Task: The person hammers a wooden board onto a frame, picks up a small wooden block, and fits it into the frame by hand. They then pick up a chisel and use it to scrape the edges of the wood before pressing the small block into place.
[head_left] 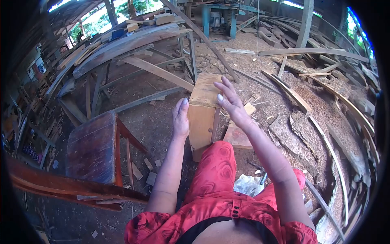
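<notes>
A tall wooden box stands upright before my knee, its pale grained top panel facing up. My left hand is at the box's left side, palm turned toward it, fingers straight and pointing up. Across from it, my right hand is at the top right edge with thumb and fingers apart, the fingertips overlapping the top panel in this view. Neither hand is wrapped round anything. The box's lower right part is hidden behind my red-clothed knee.
A worn wooden chair stands at my left. Behind it, a long workbench carries planks and blocks. A flat board lies right of the box. Curved offcuts and sawdust cover the right floor; a blue machine stand is at the back.
</notes>
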A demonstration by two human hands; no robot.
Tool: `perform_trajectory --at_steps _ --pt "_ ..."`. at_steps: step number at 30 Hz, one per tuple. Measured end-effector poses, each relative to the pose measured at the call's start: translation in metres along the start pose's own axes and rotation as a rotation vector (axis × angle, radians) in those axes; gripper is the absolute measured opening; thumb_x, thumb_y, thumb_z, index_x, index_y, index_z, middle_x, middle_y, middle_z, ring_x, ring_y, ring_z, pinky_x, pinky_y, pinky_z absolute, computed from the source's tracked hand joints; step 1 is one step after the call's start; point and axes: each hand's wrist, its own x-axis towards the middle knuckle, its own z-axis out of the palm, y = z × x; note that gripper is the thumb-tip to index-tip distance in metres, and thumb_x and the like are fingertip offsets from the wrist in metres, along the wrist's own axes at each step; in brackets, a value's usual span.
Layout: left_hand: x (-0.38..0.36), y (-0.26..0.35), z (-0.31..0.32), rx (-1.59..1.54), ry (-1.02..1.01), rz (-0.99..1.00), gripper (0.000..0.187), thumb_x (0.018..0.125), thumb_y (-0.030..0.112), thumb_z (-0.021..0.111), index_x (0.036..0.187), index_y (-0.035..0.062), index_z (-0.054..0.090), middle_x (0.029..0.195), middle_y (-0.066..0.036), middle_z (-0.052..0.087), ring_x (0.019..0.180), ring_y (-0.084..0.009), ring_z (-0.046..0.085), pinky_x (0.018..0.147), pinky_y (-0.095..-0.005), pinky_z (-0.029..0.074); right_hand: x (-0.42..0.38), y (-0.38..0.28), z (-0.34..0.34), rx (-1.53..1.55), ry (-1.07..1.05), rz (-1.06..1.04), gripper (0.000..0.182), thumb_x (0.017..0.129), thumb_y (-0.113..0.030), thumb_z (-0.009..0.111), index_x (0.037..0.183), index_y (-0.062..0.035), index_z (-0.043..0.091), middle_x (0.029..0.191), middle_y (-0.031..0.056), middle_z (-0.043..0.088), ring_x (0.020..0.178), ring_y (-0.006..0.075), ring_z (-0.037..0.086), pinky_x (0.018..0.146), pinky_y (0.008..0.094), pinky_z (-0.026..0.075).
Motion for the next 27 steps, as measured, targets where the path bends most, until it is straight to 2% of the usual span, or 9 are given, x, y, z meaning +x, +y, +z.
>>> perform_trajectory --at_steps 2,3,13,15,18,19,22,23,27 --pt "0.001 -0.003 -0.001 0.007 0.007 0.018 0.028 0.097 0.031 0.049 0.085 0.0063 0.056 0.08 0.006 0.051 0.077 -0.0037 0.044 0.072 -0.0215 0.036 0.0 0.004 0.011 -0.258 0.027 -0.127 0.044 0.094 -0.036 0.046 0.132 -0.0133 0.049 0.15 0.0189 0.018 0.141 0.0343 0.008 0.112 0.0459 0.009" --pt "0.0 -0.004 -0.001 0.014 0.015 0.034 0.029 0.097 0.031 0.049 0.084 0.0065 0.055 0.079 0.006 0.05 0.076 -0.0037 0.043 0.072 -0.0213 0.035 0.0 0.005 0.014 -0.221 0.024 -0.136 0.046 0.095 -0.041 0.038 0.13 -0.0128 0.05 0.15 0.02 0.017 0.14 0.0375 0.003 0.113 0.0455 0.006" --pt "0.001 -0.009 -0.013 -0.047 0.079 -0.009 0.035 0.096 0.039 0.048 0.083 0.0073 0.054 0.078 0.006 0.047 0.075 -0.0041 0.041 0.07 -0.0229 0.036 0.004 0.008 0.014 -0.24 -0.058 -0.161 0.047 0.097 -0.041 0.031 0.124 -0.0105 0.054 0.146 0.0143 0.028 0.14 0.0363 0.003 0.113 0.0453 0.005" --pt "-0.002 -0.006 -0.013 0.221 0.074 0.044 0.041 0.097 0.042 0.045 0.08 0.0056 0.052 0.076 0.006 0.046 0.075 -0.0054 0.04 0.069 -0.0244 0.036 0.004 0.008 0.012 -0.241 -0.052 -0.164 0.045 0.096 -0.038 0.032 0.123 -0.0105 0.055 0.145 0.0128 0.029 0.14 0.0355 0.005 0.113 0.0448 0.006" --pt "0.006 -0.006 -0.012 0.262 0.01 0.019 0.046 0.098 0.044 0.042 0.074 0.0044 0.046 0.073 0.006 0.041 0.072 -0.0066 0.036 0.064 -0.026 0.034 0.002 0.0 0.009 -0.186 -0.066 -0.094 0.044 0.095 -0.036 0.035 0.124 -0.0101 0.055 0.145 0.0128 0.03 0.14 0.035 0.005 0.113 0.0439 0.008" --pt "0.01 -0.009 -0.008 0.31 0.034 0.105 0.047 0.098 0.043 0.042 0.072 0.0042 0.041 0.07 0.006 0.037 0.069 -0.0075 0.033 0.06 -0.0274 0.032 0.001 -0.004 0.009 -0.137 -0.066 -0.071 0.044 0.093 -0.034 0.036 0.124 -0.0089 0.055 0.145 0.0129 0.029 0.141 0.0346 0.004 0.112 0.0437 0.01" --pt "0.011 -0.014 0.0 0.315 0.073 0.133 0.047 0.098 0.042 0.043 0.069 0.0045 0.039 0.067 0.006 0.034 0.066 -0.0078 0.031 0.057 -0.0277 0.031 0.001 -0.003 0.008 -0.05 -0.059 -0.016 0.045 0.092 -0.034 0.036 0.123 -0.0074 0.055 0.147 0.013 0.026 0.141 0.0332 0.004 0.112 0.0432 0.011" --pt "0.014 -0.017 0.004 0.3 0.093 0.195 0.047 0.097 0.041 0.044 0.068 0.0045 0.039 0.065 0.005 0.032 0.064 -0.0081 0.031 0.056 -0.0282 0.03 0.001 -0.001 0.006 -0.074 -0.059 -0.009 0.046 0.091 -0.034 0.036 0.124 -0.0075 0.054 0.148 0.0137 0.023 0.142 0.0318 0.003 0.112 0.0423 0.011" --pt "0.012 -0.013 0.011 0.267 0.061 0.149 0.048 0.097 0.042 0.044 0.068 0.0036 0.039 0.063 0.004 0.031 0.063 -0.0085 0.031 0.055 -0.0288 0.03 -0.001 0.012 0.008 -0.052 0.027 0.014 0.049 0.09 -0.036 0.036 0.127 -0.0077 0.05 0.15 0.0148 0.018 0.142 0.0295 0.001 0.113 0.0412 0.008"
